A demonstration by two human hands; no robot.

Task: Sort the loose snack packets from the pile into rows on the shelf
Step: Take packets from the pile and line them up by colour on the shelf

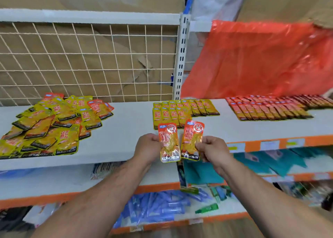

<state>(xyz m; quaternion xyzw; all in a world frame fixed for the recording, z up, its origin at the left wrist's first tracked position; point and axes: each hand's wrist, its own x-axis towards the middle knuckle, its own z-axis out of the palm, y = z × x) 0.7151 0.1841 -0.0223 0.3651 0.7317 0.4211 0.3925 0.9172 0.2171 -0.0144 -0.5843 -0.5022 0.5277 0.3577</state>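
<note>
Holding one snack packet apiece, the left hand [147, 147] and the right hand [212, 147] are each closed in a pinch. The left thumb and fingers grip the left packet [168, 142] on its outer edge, and the right hand grips the right packet [191, 138] the same way. Both packets stand upright side by side between the hands, their inner edges almost meeting, just above the front of the shelf [126, 129].

These are flat, glossy film pouches, orange with a clear window and a dark band at the bottom. I judge them light and limp, slick on the face and stiffer along the sealed borders. A pinch on a side seam or on the bottom band should hold best. Squeezing the soft middle would only crumple it.

The loose pile [50, 128] lies well to the left of the hands, yellow and orange pouches overlapping at all angles. Straight beyond the hands sit the yellow rows [182, 110], shingled neatly. Farther right are the red rows [266, 108], blurred, so these may be where orange packets belong.

The shelf is smooth pale board. White wire mesh [90, 57] backs it beyond the left hand, and a crinkled orange plastic sheet [261, 57] hangs beyond the right hand.
</note>
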